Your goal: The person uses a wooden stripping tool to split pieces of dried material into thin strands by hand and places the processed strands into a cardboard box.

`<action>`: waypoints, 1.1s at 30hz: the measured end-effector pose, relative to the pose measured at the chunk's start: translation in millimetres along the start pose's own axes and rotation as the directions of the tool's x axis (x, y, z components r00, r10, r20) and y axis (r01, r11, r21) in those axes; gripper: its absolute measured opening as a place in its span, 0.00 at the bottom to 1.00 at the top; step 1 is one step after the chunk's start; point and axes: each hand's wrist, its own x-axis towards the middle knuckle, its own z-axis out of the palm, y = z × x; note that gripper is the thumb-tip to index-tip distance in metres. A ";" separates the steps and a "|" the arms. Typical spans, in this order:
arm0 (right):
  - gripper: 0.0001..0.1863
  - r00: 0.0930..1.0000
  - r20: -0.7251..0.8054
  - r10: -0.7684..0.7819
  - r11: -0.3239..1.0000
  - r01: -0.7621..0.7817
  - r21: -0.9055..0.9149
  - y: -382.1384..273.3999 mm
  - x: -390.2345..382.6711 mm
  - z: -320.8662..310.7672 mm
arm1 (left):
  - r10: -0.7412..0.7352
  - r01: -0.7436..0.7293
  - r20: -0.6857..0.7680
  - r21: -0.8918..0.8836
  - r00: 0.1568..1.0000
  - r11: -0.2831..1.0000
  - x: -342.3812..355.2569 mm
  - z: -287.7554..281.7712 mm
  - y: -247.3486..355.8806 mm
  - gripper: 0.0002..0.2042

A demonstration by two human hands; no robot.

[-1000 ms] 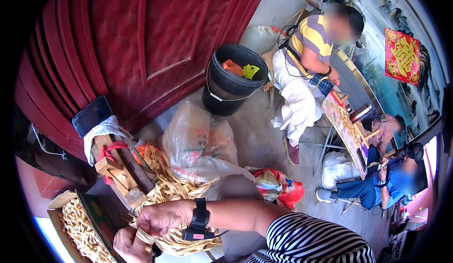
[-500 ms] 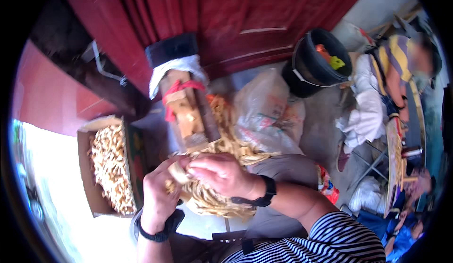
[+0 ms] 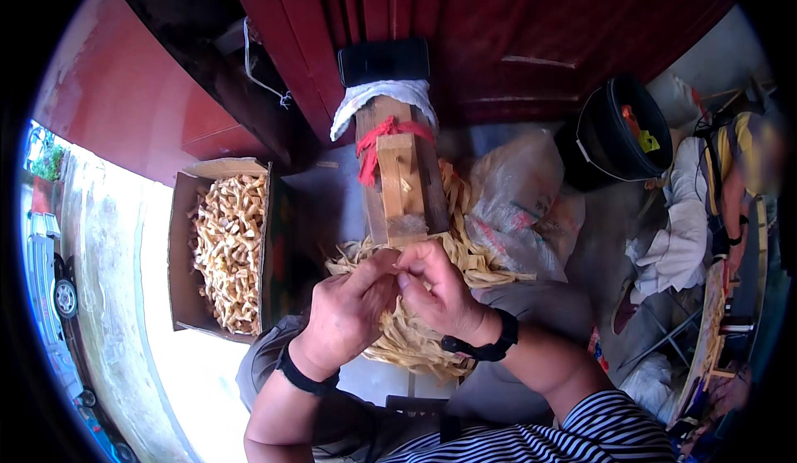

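Note:
My left hand [image 3: 353, 309] and my right hand [image 3: 440, 289] meet above my lap, fingertips pinched together. Whatever sits between them is mostly covered by the fingers, and I cannot make it out. Under and beyond the hands spreads a heap of long, flat, tan strips [image 3: 415, 342]. Just past the fingertips stands a wooden block [image 3: 400, 181] on a sloping board, with a red cloth strip [image 3: 368, 156] tied around it. On my left, a cardboard box [image 3: 184, 272] holds many small, tan, knotted pieces [image 3: 232, 255].
A white cloth [image 3: 386, 93] and a dark flat object [image 3: 383, 62] top the board against the red door [image 3: 531, 31]. Right of the strips lie a clear plastic bag [image 3: 519, 181] and a black bucket [image 3: 591, 151]. Another person in a striped top [image 3: 739, 151] sits far right.
The pale strip that showed looped between my hands is now hidden by the fingers. My fingertips have come closer together. The whole view has shifted, putting the scene farther right.

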 end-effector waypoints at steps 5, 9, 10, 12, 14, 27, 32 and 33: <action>0.12 0.986 0.021 0.166 0.905 -0.160 0.394 -17.4 2.3 9.4 | -0.217 0.205 0.017 -0.413 0.976 0.887 2.5 -8.0 3.8 0.03; 0.12 0.961 0.193 0.198 0.579 -0.273 0.768 -15.1 4.1 6.6 | -0.612 0.368 0.159 -0.901 0.774 0.231 -0.8 -17.6 2.5 0.06; 0.12 0.956 0.214 0.201 0.543 -0.290 0.788 -15.7 4.8 6.2 | -0.633 0.309 0.143 -0.937 0.761 0.160 -2.2 -17.1 0.4 0.06; 0.11 0.945 0.254 0.204 0.467 -0.322 0.823 -18.7 5.5 4.5 | -0.666 0.258 0.134 -0.962 0.733 0.090 -1.9 -18.5 0.4 0.06; 0.11 0.947 0.257 0.192 0.472 -0.318 0.822 -19.4 5.0 -0.2 | -0.623 0.331 -0.017 -0.835 0.782 0.439 0.3 -16.1 0.0 0.06; 0.07 0.977 0.063 0.204 0.909 -0.213 0.359 -31.7 11.8 -13.4 | -0.556 0.470 0.443 -0.876 0.703 -0.104 3.5 -7.9 -3.6 0.20; 0.06 0.935 0.128 0.331 0.861 -0.355 0.364 -32.3 13.7 -15.1 | -0.665 0.474 0.430 -0.871 0.611 -0.129 2.1 0.7 -1.5 0.06; 0.06 0.933 0.108 0.343 0.854 -0.358 0.377 -32.7 12.5 -17.7 | -0.684 0.459 0.410 -0.880 0.603 -0.123 0.2 -0.3 -2.3 0.06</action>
